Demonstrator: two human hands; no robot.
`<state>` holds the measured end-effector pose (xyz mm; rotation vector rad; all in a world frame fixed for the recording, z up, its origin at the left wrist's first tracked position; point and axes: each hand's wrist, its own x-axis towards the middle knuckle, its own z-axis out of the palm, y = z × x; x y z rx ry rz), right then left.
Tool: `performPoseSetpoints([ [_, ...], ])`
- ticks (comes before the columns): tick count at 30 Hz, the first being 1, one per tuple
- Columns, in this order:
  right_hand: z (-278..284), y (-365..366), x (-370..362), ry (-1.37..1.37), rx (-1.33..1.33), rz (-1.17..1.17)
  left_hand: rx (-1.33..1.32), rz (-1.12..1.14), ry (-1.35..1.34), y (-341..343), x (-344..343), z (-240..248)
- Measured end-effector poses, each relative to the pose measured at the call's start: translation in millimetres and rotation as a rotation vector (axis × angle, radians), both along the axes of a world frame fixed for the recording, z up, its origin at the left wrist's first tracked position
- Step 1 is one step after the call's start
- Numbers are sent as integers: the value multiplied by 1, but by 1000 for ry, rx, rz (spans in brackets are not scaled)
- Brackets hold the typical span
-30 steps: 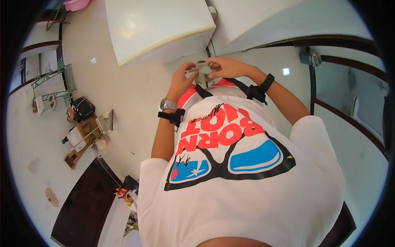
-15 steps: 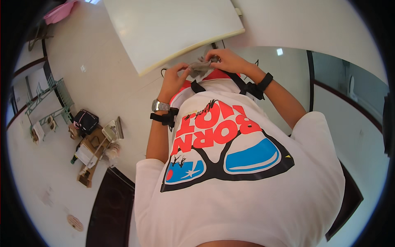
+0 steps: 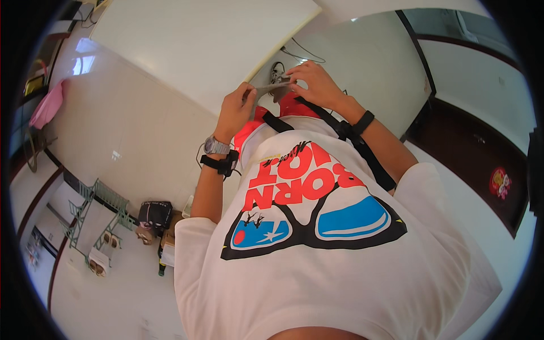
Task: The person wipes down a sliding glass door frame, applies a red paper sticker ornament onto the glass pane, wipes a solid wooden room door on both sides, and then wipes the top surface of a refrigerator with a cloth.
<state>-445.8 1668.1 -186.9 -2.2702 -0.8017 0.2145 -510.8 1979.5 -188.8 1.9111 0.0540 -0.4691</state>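
Note:
A small grey cloth [image 3: 266,89] stretches between my two hands in front of my waist. My left hand [image 3: 236,111] pinches its left end between thumb and fingers. At the other end, my right hand [image 3: 315,85] has its thumb and fingertips closed on the cloth. Part of the fabric hangs below the stretched edge, over my red shorts [image 3: 245,134]. My fingers hide the cloth's ends.
A white tabletop [image 3: 198,45] lies just ahead, its corner near my hands. Cables [image 3: 306,56] trail on the floor beyond. A green rack [image 3: 110,198] with shoes, a black bag [image 3: 154,215] and a pink item [image 3: 48,106] are at left. A dark door [image 3: 464,153] is at right.
The bunched cloth is now drawn out between my hands, which are slightly farther apart. My view has turned, so the table sits farther left and the dark door shows at right.

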Motion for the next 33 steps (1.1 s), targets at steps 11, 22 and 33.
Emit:
performPoseSetpoints([
  [11, 53, 45, 154, -88, -11, 41, 246, 123, -279, 45, 112, 45],
  [22, -116, 193, 197, -304, -247, 145, 601, 498, -353, 57, 17, -29],
  [33, -103, 162, 276, -487, -354, 79, 230, 549, 65, -14, -123, -47],
])
